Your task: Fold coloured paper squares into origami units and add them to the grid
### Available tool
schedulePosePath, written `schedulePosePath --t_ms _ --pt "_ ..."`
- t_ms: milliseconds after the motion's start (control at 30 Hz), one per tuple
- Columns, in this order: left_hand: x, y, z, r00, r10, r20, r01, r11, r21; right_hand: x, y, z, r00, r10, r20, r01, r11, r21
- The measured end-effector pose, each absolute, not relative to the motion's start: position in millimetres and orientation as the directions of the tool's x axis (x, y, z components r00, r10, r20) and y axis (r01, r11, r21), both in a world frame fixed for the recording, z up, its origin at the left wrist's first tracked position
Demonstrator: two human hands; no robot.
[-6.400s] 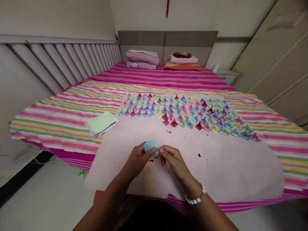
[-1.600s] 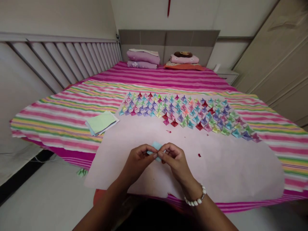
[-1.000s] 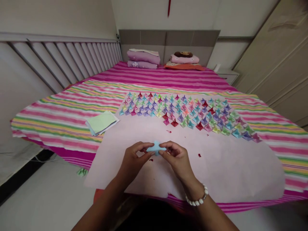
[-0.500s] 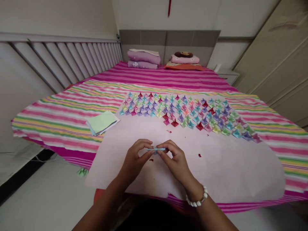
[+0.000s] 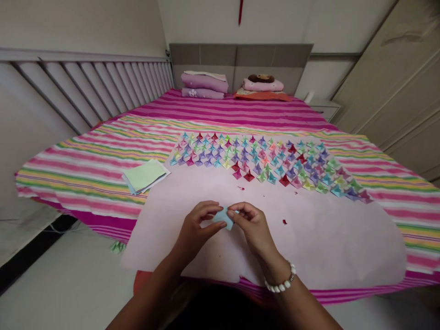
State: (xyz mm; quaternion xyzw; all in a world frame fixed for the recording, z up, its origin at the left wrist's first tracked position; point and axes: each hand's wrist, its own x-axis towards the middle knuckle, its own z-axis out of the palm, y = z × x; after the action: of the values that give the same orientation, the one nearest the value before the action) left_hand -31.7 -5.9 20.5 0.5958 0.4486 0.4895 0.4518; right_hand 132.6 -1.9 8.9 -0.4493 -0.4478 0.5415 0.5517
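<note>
Between my two hands is a small folded piece of light blue paper, its flat face turned up toward me. My left hand pinches its left side between thumb and fingers. At its upper right, the thumb and forefinger of my right hand are closed on it. Below lies a large pale pink sheet. Beyond my hands, rows of small folded paper pieces in many colours stand along the sheet's far part. To the left rests a stack of square paper, pale green on top.
Small dark red scraps lie on the sheet. The sheet covers a bed with a striped cloth. Folded bedding sits by the headboard. A green paper piece is on the floor, and a white railing runs along the left.
The blue paper was seen nearly edge-on and has been tilted so its face shows. My right fingers have shifted to its upper right; both hands still grip it.
</note>
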Motion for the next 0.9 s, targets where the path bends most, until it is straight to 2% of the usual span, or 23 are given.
schedulePosePath --t_ms 100,200,300,500,733,900 --pt "-30 -8 19 0.181 0.982 0.053 -0.008 -0.052 0.999 131 -3 10 0.008 1.0 0.005 -0.223 0.007 -0.975" --pt "-30 -9 21 0.133 0.991 0.012 -0.033 -0.008 0.999 131 -6 14 -0.019 0.999 0.028 -0.25 0.022 -0.968" --pt "-32 -9 26 0.105 0.992 0.067 0.039 -0.072 0.997 132 -8 18 -0.037 0.998 0.058 -0.293 0.044 -0.955" --pt "-32 -9 31 0.13 0.946 0.297 0.251 -0.322 0.913 134 -7 18 -0.059 0.997 0.05 -0.317 0.029 -0.948" --pt "-31 -8 30 0.124 0.945 0.304 0.286 -0.327 0.901 131 -8 17 0.014 0.998 0.068 -0.247 0.069 -0.967" --pt "-32 -9 30 0.105 0.946 0.306 0.256 -0.323 0.911 131 -9 19 -0.008 0.976 0.219 -0.064 0.219 -0.974"
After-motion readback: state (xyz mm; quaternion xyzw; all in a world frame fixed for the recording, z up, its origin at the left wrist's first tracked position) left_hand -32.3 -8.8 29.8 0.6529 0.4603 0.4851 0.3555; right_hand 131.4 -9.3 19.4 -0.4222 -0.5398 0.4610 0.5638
